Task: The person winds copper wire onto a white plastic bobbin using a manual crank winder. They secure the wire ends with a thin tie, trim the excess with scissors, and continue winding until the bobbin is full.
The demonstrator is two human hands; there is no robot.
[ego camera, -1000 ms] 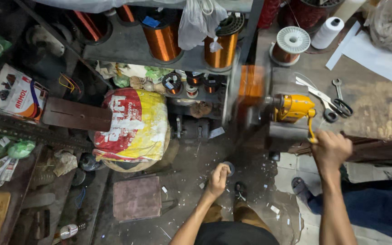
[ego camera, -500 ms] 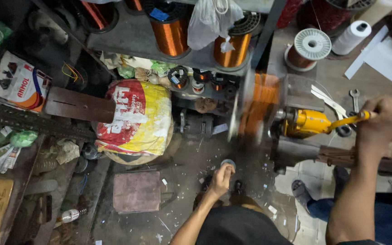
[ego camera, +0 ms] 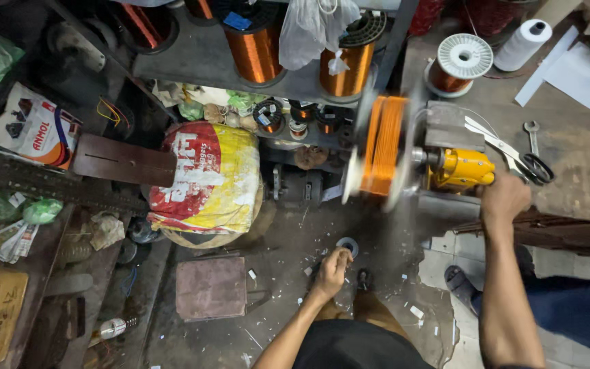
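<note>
Copper wire (ego camera: 384, 145) sat wound on a blurred spool fixed to a yellow winder (ego camera: 464, 169) at the bench edge (ego camera: 582, 179). The right hand (ego camera: 504, 200) was up beside the winder, just below the scissors (ego camera: 524, 158), with its fingers curled – whether they gripped a handle could not be told. The left hand (ego camera: 332, 269) hung lower, over the dusty floor (ego camera: 288, 239), fingers pinched narrow near a small round roll (ego camera: 347, 244); what they held, if anything, was too small to make out. Further left lay a yellow and red sack (ego camera: 207, 181), and a brown block (ego camera: 211, 288) was near it. More copper spools (ego camera: 257, 49) stood on the shelf above.
</note>
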